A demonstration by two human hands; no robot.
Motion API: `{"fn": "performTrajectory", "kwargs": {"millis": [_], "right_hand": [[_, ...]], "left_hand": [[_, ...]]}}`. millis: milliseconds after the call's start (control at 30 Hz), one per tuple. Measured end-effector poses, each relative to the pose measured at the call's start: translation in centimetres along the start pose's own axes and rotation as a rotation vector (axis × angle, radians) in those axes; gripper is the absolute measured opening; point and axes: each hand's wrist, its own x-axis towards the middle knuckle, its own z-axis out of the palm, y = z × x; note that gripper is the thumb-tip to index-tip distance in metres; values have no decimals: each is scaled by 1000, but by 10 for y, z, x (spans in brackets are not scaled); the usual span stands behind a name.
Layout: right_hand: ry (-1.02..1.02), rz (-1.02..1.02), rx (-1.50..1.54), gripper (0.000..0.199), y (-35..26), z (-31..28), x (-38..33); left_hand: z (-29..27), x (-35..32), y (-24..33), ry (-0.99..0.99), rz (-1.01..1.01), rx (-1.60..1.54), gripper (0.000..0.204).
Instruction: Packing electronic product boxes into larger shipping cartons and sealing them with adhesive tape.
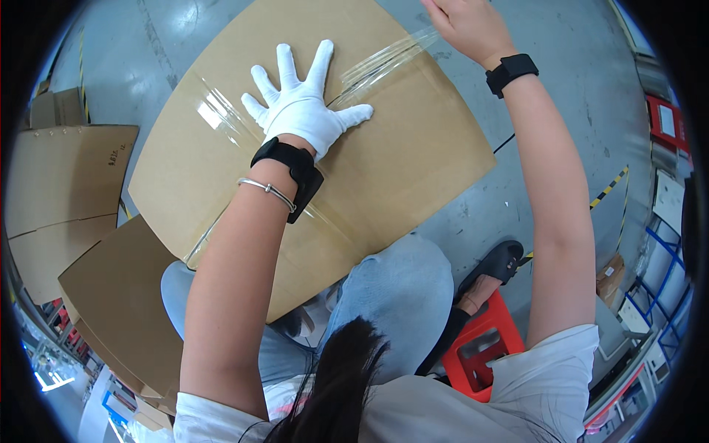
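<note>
My left hand (301,111), in a white glove, lies flat with its fingers spread on a large cardboard box (413,162). A strip of clear packing tape (384,65) runs from beside the gloved thumb, over the box's right edge, to my bare right hand (473,31). That hand's fingers are closed at the end of the strip, beyond the box's far right side; part of the hand is cut off by the upper rim. Shiny clear tape (216,111) also sticks to the box left of the glove. Both my wrists wear black bands, and a silver bangle circles the left one.
Brown cardboard boxes (70,177) stand at the left, one (129,295) close beside the large box. A red plastic stool (480,343) and another person's shoe (493,264) are at the lower right. Blue racking (661,295) stands at the far right, past yellow-black floor tape (609,186).
</note>
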Motion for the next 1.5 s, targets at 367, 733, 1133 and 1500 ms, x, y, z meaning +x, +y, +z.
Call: {"fn": "performTrajectory", "kwargs": {"millis": [367, 733, 1133, 1500], "right_hand": [[38, -50, -5, 30, -4, -35, 0], [-84, 345, 200, 34, -1, 3, -8], [-249, 140, 585, 32, -112, -54, 10], [-330, -203, 71, 32, -130, -2, 1]], "left_hand": [[6, 1, -5, 74, 30, 3, 97], [-12, -9, -15, -76, 99, -28, 105], [-15, -52, -77, -67, 59, 11, 107], [-6, -56, -85, 21, 88, -36, 102]]}}
